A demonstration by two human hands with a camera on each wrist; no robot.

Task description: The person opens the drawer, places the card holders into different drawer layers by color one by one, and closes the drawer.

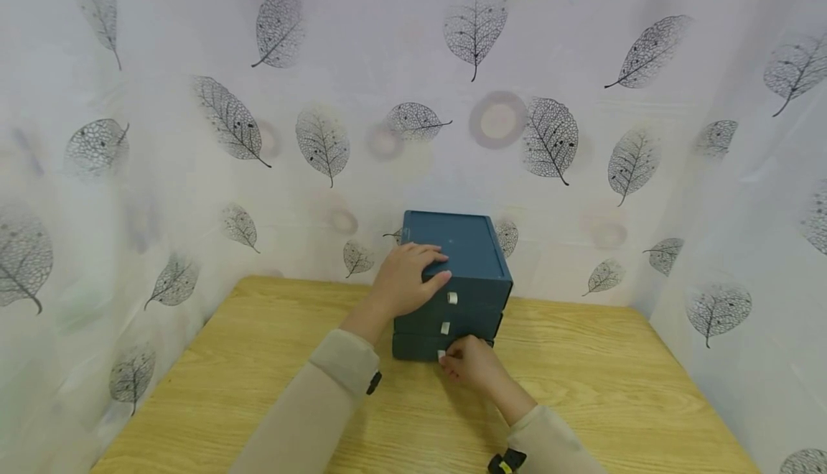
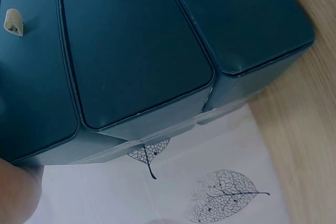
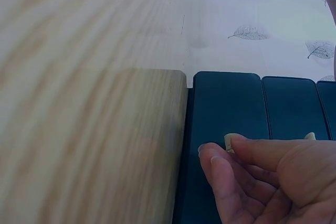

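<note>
A dark blue three-drawer box [image 1: 455, 244] stands toward the back of the wooden table. Each drawer front has a small pale pull tab, seen on the top drawer [image 1: 478, 294] and the middle drawer [image 1: 413, 322]. My left hand [image 1: 407, 280] rests on the box's upper front edge, fingers across the top and thumb at the front. Low at the front, my right hand [image 1: 474, 363] pinches the bottom drawer's pull tab [image 3: 229, 142] between thumb and fingers. In the left wrist view the bottom drawer [image 2: 247, 19] shows at the right, its front face upright beside the middle one.
The wooden table [image 1: 271, 359] spreads to both sides and in front of the box. Behind it hangs a pale curtain [image 1: 388, 43] printed with leaf skeletons, close to the box's back. Dark straps with small devices [image 1: 507, 461] sit at both sleeves.
</note>
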